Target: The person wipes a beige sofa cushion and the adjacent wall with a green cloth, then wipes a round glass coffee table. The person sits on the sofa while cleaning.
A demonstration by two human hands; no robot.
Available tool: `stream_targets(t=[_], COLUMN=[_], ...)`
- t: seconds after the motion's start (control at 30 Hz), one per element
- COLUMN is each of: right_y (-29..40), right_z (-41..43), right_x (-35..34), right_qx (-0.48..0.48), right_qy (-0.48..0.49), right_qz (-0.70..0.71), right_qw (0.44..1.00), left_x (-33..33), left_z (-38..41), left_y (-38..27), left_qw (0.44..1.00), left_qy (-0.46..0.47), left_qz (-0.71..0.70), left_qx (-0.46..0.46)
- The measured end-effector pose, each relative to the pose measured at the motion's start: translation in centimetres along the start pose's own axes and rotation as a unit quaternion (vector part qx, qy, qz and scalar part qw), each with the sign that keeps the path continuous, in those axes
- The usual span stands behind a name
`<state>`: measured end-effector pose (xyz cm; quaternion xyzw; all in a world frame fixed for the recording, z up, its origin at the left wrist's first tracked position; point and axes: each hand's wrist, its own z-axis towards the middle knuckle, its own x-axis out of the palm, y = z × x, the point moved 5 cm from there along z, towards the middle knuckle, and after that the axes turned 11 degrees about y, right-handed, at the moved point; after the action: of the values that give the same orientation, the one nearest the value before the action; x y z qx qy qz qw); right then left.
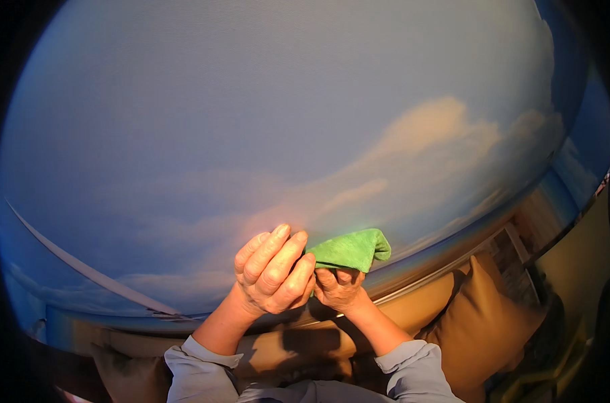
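Observation:
A folded green cloth (352, 250) rises above my right hand (341, 289), whose curled fingers grip its lower edge. The cloth's right corner folds over and hangs loose. My left hand (273, 272) is close beside it on the left, back towards me and fingers bent. Its fingertips overlap the cloth's left end, and whatever lies inside that palm is hidden. Both hands are in front of a wall mural (224, 126) of blue sky and pale clouds; I cannot tell whether they touch it.
Below the mural runs a tan sofa (415, 312). A golden-brown cushion (479, 327) stands at the right, and a darker cushion (131, 373) at the lower left. A white sail (93, 272) is painted on the mural's left. Beyond the right cushion is a picture frame (519, 244).

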<state>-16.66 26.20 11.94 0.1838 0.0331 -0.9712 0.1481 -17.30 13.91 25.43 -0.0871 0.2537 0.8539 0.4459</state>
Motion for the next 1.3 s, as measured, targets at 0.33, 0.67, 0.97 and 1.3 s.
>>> stream_targets(t=[0.33,0.67,0.97,1.3], right_y=[1.8,2.7,3.6,3.5], right_z=[2.1,3.3,-1.2,-4.6], right_x=[0.3,0.1,2.3,3.4], right_qx=[-0.020,-0.015,0.000,0.002], right_qy=[0.049,0.009,0.083,0.137], right_qz=[-0.010,0.071,0.071,0.033], right_qw=[0.999,0.997,0.994,0.990], left_x=[0.1,0.4,0.0,0.4], left_z=[0.2,0.1,0.3,-0.3], left_y=[0.8,1.0,1.0,0.8], left_qw=[0.999,0.999,0.999,0.999], left_qy=[0.002,0.002,0.005,0.036], left_qz=[-0.041,-0.045,-0.038,-0.028], left_qx=[0.004,0.005,0.002,0.004])
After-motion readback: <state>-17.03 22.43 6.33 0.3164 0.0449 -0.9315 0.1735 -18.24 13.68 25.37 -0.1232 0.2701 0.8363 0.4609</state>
